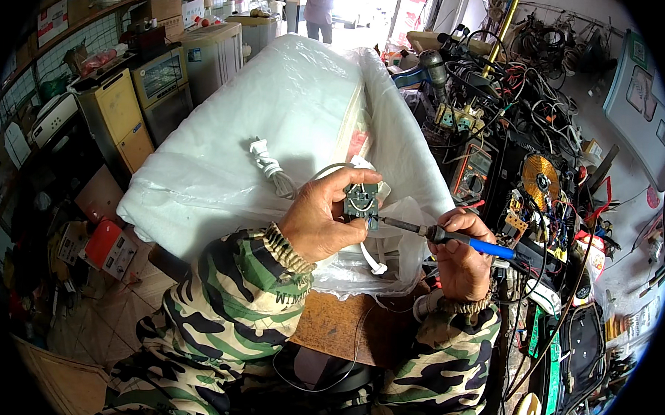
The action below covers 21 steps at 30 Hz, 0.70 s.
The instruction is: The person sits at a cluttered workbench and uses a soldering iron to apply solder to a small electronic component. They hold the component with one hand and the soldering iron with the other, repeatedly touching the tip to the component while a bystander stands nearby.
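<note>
Between its thumb and fingers, my left hand (321, 218) grips a small dark circuit board (361, 200) with a pale wire looped across it. My right hand (461, 255) holds a soldering iron (473, 245) with a blue handle. The iron's tip points left and meets the lower right edge of the board, or lies very close to it; I cannot tell which. A pale cable (333, 168) runs up behind my left fingers. Below the board, a white wire end (377, 267) hangs over crumpled clear plastic (401, 264).
A large plastic-wrapped white bundle (239, 120) fills the bench ahead, with a coiled white cord (271, 167) on it. To the right lie tangled cables (534, 90), a multimeter (473, 170) and a copper coil (540, 177). A brown wooden edge (341, 321) is nearest me. Someone (320, 8) stands far off.
</note>
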{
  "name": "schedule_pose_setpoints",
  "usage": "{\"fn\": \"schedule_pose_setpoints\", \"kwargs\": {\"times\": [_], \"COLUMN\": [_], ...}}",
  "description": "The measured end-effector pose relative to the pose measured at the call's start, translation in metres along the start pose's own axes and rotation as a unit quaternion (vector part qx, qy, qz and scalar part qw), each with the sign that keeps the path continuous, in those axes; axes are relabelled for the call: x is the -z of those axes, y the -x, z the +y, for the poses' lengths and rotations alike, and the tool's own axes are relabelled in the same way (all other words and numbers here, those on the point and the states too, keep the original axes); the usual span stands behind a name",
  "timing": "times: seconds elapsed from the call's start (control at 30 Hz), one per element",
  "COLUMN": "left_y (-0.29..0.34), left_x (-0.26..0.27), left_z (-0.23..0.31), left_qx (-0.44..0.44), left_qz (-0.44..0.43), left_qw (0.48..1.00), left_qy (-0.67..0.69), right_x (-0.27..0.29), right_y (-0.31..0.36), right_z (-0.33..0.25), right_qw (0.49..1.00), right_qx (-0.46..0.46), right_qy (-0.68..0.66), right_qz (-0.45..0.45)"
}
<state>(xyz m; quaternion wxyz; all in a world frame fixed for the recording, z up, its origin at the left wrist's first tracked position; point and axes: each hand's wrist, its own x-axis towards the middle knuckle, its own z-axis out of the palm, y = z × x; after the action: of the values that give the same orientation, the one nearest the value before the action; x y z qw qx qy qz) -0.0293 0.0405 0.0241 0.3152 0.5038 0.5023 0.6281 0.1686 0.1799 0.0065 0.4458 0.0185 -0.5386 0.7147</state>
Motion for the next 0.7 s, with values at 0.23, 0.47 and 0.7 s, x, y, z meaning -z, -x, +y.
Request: {"fn": "schedule_pose_setpoints", "kwargs": {"times": [0.23, 0.47, 0.7], "left_y": [0.000, -0.001, -0.001], "left_x": [-0.002, -0.002, -0.006], "left_z": [0.001, -0.001, -0.002], "left_qx": [0.004, -0.007, -0.024], "left_qz": [-0.004, -0.004, 0.037], "left_qw": [1.000, 1.000, 0.999], "left_qy": [0.006, -0.009, 0.011], "right_x": [0.001, 0.003, -0.015], "right_y": [0.001, 0.002, 0.004], "right_z": [-0.001, -0.001, -0.001], "right_qw": [1.000, 0.999, 0.983], "right_qx": [-0.004, 0.008, 0.105], "right_qy": [-0.002, -0.026, 0.085], "right_qz": [0.001, 0.033, 0.125]}}
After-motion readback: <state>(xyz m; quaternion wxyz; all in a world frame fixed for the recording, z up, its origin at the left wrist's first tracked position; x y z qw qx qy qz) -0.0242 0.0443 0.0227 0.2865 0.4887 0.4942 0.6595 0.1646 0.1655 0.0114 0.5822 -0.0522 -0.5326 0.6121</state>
